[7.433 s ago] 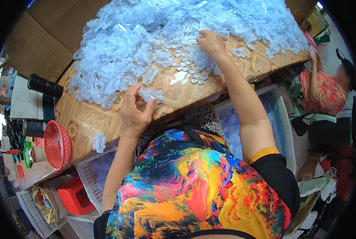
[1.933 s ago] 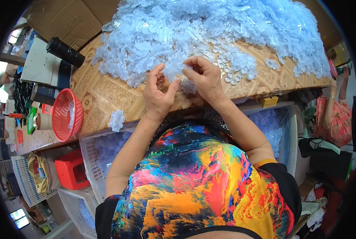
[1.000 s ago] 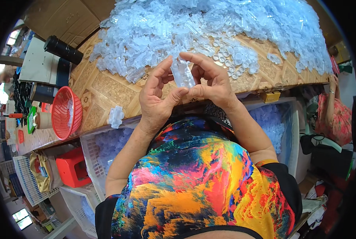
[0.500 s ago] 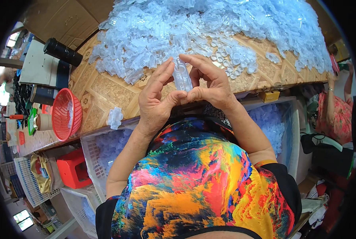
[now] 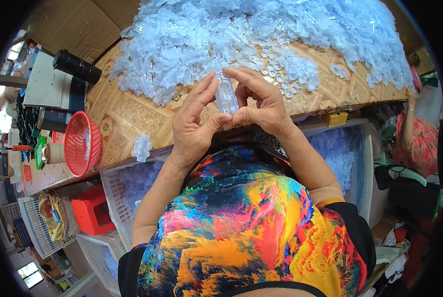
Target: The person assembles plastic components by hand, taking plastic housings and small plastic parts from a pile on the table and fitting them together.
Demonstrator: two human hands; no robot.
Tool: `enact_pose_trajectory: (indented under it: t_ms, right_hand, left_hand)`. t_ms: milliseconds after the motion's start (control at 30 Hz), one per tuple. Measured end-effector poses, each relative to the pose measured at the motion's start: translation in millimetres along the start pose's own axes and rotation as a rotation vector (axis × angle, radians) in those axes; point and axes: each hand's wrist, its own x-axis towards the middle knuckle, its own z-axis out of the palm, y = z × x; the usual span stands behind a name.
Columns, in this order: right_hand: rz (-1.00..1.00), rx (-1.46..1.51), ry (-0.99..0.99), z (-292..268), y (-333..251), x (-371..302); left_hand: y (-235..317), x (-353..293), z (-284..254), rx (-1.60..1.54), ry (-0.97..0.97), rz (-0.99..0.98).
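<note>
Between my two hands, over the near edge of the table, is a clear plastic case, long and narrow. My left hand grips it from the left, fingertips at its far end and thumb at its near end. From the other side my right hand closes on the same piece, its thumb tip beside the left one. Beyond the hands spreads a big heap of similar clear plastic pieces. Small round clear rings lie loose to the right of the hands.
A red mesh basket stands at the table's left end, near a black cylinder. One clear piece lies at the near edge. White crates of plastic parts sit below, with a red stool. Another person is at right.
My hands keep nearly the same grip and place on the clear case. At the far right, the other person's arm has shifted a little.
</note>
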Motion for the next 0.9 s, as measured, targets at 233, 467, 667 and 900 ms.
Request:
enact_pose_trajectory:
  t_ms: [233, 467, 667, 900]
  right_hand:
    - [-0.041, -0.059, 0.006, -1.5, 0.1, 2.8]
    - [-0.023, -0.065, 0.008, -2.4, -0.6, 1.9]
    - [-0.042, -0.039, 0.033, 0.4, 2.6, 0.4]
    - [-0.049, -0.057, 0.023, 0.5, 3.7, -2.4]
  left_hand:
    - [-0.3, 1.0, 2.9, -0.047, 0.006, -0.023]
    - [-2.7, 0.0, 1.4, 0.048, -0.021, 0.014]
    - [-2.5, 0.6, 2.1, 0.033, 0.002, 0.012]
    - [-4.5, -0.6, 1.4, 0.072, -0.019, 0.089]
